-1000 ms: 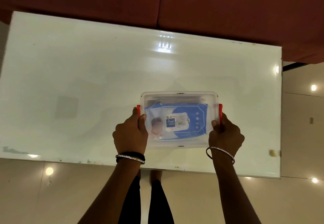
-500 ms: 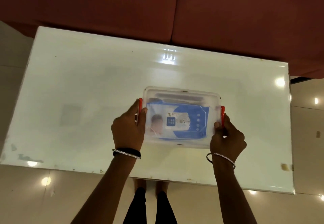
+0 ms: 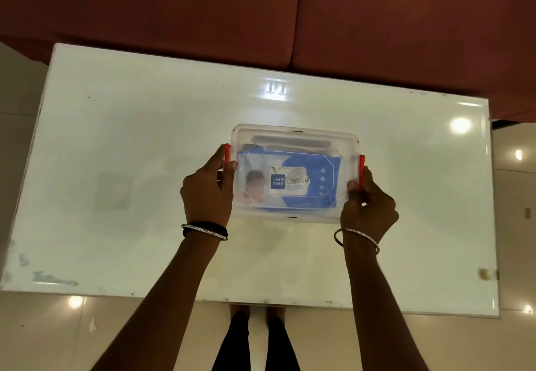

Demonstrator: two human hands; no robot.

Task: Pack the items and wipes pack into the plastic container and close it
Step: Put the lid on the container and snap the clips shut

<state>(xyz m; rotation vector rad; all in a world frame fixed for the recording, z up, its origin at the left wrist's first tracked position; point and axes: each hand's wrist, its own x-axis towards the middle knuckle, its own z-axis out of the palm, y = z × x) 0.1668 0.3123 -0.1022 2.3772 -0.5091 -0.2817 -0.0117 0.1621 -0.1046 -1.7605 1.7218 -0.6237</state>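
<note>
Compared with half a second ago, both hands keep their places at the ends of the plastic container (image 3: 294,138); only the view has shifted a little, showing more of the near floor. The left hand (image 3: 207,196) has its grip closed around the left end, thumb on the lid beside the left red latch (image 3: 227,154). The right hand (image 3: 368,208) is closed on the right end, thumb against the right red latch (image 3: 362,171). The one container sits on the white tabletop (image 3: 116,167), near its middle, long axis running left to right, lid on. Inside lies one blue wipes pack (image 3: 290,182), label up, its long side parallel to the container. Beyond the tabletop is a red sofa (image 3: 261,7).
</note>
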